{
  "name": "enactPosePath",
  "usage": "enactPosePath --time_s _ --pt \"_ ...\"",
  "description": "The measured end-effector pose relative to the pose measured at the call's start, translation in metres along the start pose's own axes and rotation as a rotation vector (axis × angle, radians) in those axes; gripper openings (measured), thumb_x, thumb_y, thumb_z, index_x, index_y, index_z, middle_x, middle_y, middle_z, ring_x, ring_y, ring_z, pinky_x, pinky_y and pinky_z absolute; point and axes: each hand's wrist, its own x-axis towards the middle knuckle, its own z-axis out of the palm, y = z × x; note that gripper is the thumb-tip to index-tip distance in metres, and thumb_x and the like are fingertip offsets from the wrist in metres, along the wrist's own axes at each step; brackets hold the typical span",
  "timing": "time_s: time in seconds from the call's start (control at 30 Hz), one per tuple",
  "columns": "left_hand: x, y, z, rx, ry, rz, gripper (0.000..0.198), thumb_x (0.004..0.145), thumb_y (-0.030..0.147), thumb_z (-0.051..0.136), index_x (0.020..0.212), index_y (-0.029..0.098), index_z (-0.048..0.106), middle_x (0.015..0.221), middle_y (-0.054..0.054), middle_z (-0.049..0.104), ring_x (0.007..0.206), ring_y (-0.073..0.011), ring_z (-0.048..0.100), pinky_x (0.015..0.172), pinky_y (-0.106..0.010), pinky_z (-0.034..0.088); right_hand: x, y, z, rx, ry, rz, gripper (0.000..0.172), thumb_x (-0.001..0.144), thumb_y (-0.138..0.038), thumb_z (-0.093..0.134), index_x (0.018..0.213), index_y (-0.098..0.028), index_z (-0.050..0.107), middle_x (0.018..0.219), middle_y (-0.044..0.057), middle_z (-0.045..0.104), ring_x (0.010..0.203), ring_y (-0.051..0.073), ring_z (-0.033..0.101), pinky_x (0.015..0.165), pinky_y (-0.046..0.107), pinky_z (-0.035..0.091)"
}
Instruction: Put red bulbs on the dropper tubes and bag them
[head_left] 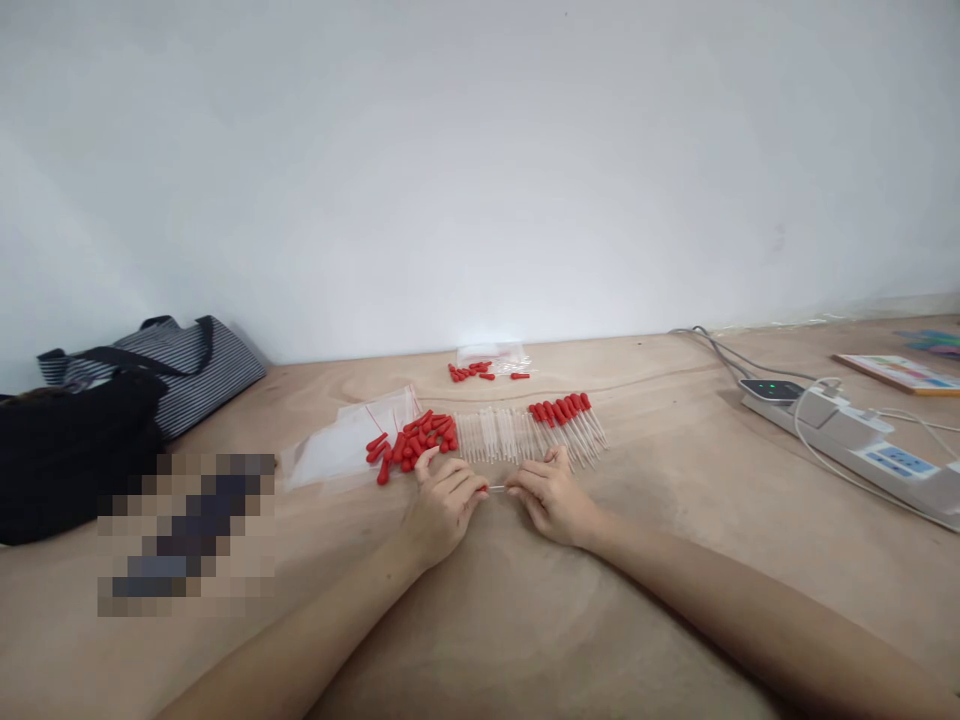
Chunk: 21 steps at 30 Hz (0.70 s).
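My left hand (444, 508) is closed in a pinch on a red rubber bulb (484, 489), mostly hidden by the fingertips. Opposite it, my right hand (553, 500) pinches a thin glass dropper tube (497, 488), which lies level between the two hands and meets the bulb. Just beyond my left hand is a heap of loose red rubber bulbs (429, 432). Bare glass tubes (489, 436) lie side by side in a row past my fingers. Beyond my right hand rest several droppers (574, 412) with red bulbs on their tubes.
Clear plastic bags (341, 440) lie left of the bulbs. Farther back sit another bag (491, 353) and more red bulbs (469, 371). A striped bag (217, 365) and a black bag (67, 455) stand left. A power strip (862, 440) with cables and a colourful booklet (904, 372) lie right.
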Motion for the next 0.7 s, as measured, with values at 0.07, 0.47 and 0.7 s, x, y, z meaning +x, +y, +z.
enactPosePath --time_s 0.07,0.47,0.7 --pt "0.000 0.000 0.001 0.025 0.038 0.038 0.022 0.087 0.021 0.040 0.075 0.019 0.058 0.068 0.002 0.065 0.076 -0.0144 0.057 0.096 -0.046 0.016 0.001 -0.001 0.000 0.028 -0.022 0.034 0.020 0.083 -0.015 0.037 0.079 -0.017 0.056 0.070 -0.001 0.059 0.062 0.010 0.047 0.069 0.029 0.018" --pt "0.003 -0.008 -0.005 0.346 0.095 0.325 0.017 0.087 0.018 0.044 0.097 0.018 0.058 0.098 -0.003 0.067 0.101 -0.0179 0.057 0.104 -0.052 0.005 0.002 -0.002 -0.006 0.060 -0.125 0.070 0.021 0.086 -0.018 0.033 0.082 -0.018 0.054 0.074 0.000 0.062 0.068 0.011 0.051 0.070 0.029 0.019" --pt "0.002 -0.008 -0.002 0.292 0.134 0.314 0.017 0.087 0.014 0.043 0.088 0.016 0.060 0.086 -0.002 0.069 0.097 -0.0171 0.059 0.104 -0.052 0.007 -0.001 0.000 -0.005 -0.156 0.044 -0.057 0.017 0.084 -0.026 0.045 0.074 -0.017 0.056 0.064 -0.001 0.059 0.066 0.011 0.049 0.077 0.032 0.019"
